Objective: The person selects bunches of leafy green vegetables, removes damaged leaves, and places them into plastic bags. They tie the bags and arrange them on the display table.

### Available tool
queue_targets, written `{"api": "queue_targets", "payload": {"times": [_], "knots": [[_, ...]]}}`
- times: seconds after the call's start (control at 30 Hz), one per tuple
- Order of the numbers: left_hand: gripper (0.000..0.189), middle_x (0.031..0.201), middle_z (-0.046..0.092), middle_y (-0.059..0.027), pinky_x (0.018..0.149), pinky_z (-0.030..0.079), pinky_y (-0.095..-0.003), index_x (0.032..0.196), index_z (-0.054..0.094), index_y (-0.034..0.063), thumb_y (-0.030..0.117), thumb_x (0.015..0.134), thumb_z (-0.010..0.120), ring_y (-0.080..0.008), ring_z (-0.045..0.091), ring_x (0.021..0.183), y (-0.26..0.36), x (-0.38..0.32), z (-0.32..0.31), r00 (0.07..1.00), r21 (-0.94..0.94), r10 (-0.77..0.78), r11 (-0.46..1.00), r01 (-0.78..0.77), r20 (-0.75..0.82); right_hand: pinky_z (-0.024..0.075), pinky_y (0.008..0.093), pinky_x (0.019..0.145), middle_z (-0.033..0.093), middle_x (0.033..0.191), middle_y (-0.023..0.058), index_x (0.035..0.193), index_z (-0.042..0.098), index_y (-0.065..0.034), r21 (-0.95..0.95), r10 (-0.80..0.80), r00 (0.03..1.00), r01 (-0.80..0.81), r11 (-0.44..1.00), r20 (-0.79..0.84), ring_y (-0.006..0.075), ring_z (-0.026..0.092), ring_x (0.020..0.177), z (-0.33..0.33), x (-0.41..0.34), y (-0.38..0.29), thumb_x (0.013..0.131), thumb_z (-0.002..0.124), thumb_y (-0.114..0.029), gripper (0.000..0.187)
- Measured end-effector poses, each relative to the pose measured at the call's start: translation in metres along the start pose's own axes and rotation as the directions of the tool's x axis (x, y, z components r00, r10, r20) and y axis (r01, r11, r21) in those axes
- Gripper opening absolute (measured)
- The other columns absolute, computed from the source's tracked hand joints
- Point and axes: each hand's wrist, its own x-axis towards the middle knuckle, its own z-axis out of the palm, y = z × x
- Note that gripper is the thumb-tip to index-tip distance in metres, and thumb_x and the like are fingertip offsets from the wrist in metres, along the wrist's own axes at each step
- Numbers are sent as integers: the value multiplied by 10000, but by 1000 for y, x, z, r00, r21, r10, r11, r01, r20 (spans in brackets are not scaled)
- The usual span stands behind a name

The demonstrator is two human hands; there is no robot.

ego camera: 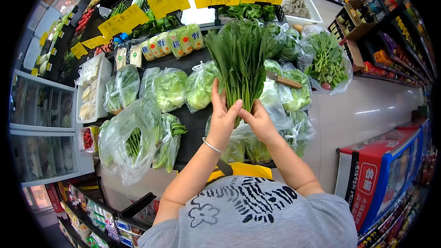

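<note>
A bunch of long-stemmed leafy greens (241,58) stands upright between my two hands, leaves pointing away from me. My left hand (222,113) wraps the stems from the left, its fingers partly behind the leaves. From the right, my right hand (258,119) grips the same stems, and the two thumbs nearly meet in front. Just right of the bunch, a knife with a wooden handle (289,82) lies on bagged lettuce (297,93). Under my hands are bagged vegetables (236,150), partly hidden by my wrists.
An opened plastic bag of greens (132,137) sits at the left on the black display table (187,127). Bagged cabbages (169,89) line its middle. Crates with yellow price signs (168,1) stand behind. A red-and-blue freezer (379,175) is at the right, shelving (100,210) at lower left.
</note>
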Motion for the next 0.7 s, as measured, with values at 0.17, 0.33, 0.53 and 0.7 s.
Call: {"api": "queue_targets", "payload": {"times": [0.17,0.33,0.53,0.7], "knots": [[679,1341,357,-169,981,349,-304,1398,144,-1,60,857,550,-207,420,1186,-13,2,-7,997,-113,-34,993,26,-68,339,288,959,465,1223,104,1284,336,11,253,117,993,-118,960,19,161,439,1124,-4,-4,3,876,556,-131,486],[450,1228,488,-86,902,421,-294,1337,320,23,105,918,464,-169,506,1086,-16,3,-14,994,-203,-94,976,83,-47,329,306,979,465,1251,106,1308,326,8,504,153,987,-154,850,44,183,450,1147,-6,-6,4,882,485,-109,469],[432,1228,484,-83,899,424,-307,1344,305,25,162,944,392,-174,512,1076,-17,-1,-13,988,-277,-128,956,100,-87,334,314,978,485,1240,108,1308,335,7,567,177,981,-193,801,84,197,458,1156,-13,-7,7,871,438,-93,460],[464,1253,463,-89,913,413,-308,1371,247,11,161,947,358,-178,503,1088,-23,-1,-12,988,-225,-92,972,61,-128,403,324,838,529,1163,80,1268,394,-42,501,176,982,-189,844,73,183,510,1033,-10,-6,5,844,476,-126,440]]}}
